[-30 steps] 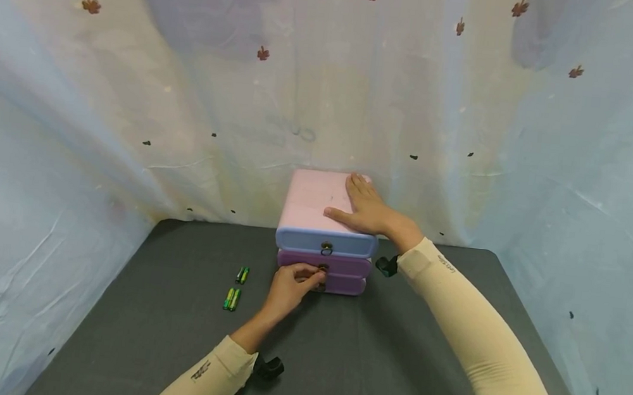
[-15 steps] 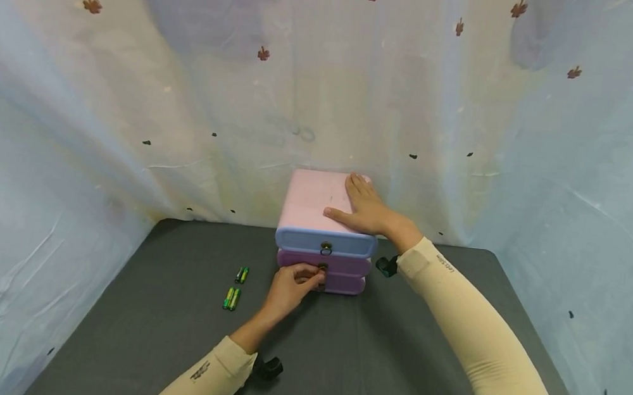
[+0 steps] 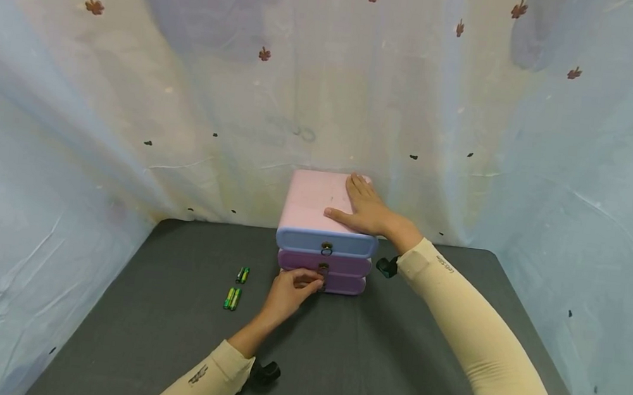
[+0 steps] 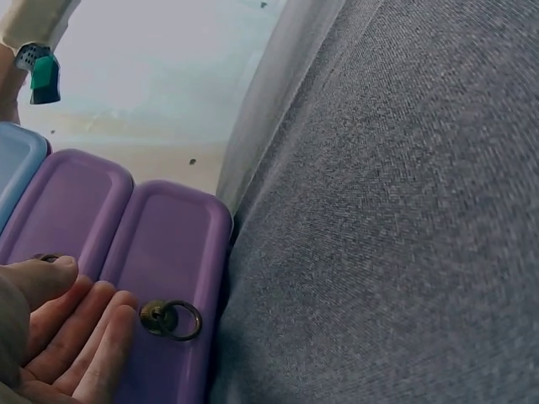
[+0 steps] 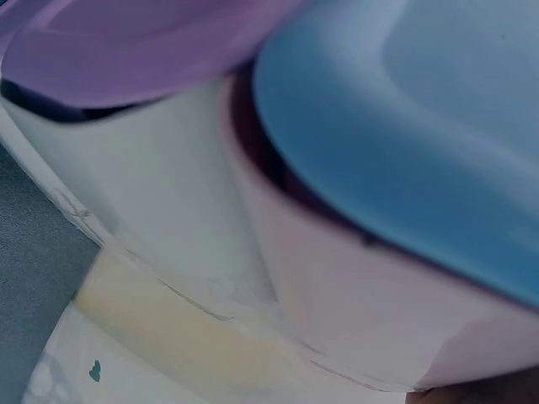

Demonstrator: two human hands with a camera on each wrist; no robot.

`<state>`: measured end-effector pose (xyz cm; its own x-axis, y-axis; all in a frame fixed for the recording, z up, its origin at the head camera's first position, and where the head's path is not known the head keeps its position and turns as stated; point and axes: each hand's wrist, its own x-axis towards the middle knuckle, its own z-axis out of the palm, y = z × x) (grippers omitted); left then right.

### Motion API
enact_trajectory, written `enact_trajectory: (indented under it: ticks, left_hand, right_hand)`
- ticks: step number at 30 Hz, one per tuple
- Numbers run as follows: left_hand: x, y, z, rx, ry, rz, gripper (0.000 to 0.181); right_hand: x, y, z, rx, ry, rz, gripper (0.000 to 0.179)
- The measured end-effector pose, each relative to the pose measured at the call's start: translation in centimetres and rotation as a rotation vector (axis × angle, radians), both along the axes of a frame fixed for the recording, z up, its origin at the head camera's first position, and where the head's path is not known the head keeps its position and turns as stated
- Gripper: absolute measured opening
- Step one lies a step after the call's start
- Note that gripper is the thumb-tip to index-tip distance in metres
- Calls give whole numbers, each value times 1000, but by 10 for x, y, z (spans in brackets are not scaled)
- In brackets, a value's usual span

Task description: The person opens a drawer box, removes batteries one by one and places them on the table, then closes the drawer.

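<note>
A small drawer cabinet [image 3: 313, 197] with a pink top stands at the table's back. Its blue top drawer [image 3: 301, 240] and two purple drawers below all look pushed in. My left hand [image 3: 284, 293] is at the purple fronts, thumb and index finger pinching at the ring pull of the middle drawer [image 4: 76, 198]; the ring is mostly hidden by the thumb. The ring pull [image 4: 171, 320] of the bottom drawer [image 4: 173, 240] hangs free beside the fingers. My right hand [image 3: 369, 209] rests with fingers spread on the cabinet's pink top.
Left of the cabinet, a short pair of green batteries [image 3: 243, 274] and a larger pair of green batteries [image 3: 232, 299] lie on the dark grey tabletop [image 3: 167, 323]. A printed curtain [image 3: 234, 100] hangs close behind the cabinet and along both sides.
My left hand has shifted slightly down, and more of the middle drawer's knob shows above the fingers. The right hand, cabinet and batteries stay in place.
</note>
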<state>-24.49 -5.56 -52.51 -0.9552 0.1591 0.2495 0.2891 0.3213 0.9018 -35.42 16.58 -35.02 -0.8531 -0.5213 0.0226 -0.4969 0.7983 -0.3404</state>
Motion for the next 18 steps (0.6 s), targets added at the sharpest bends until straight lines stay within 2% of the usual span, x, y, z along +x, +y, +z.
enact_trajectory:
  ticks: [18]
  left_hand:
    - [7,-10,-11,-72,-6,6,16]
  right_hand:
    - [0,0,-2,-13,-15,-10,110]
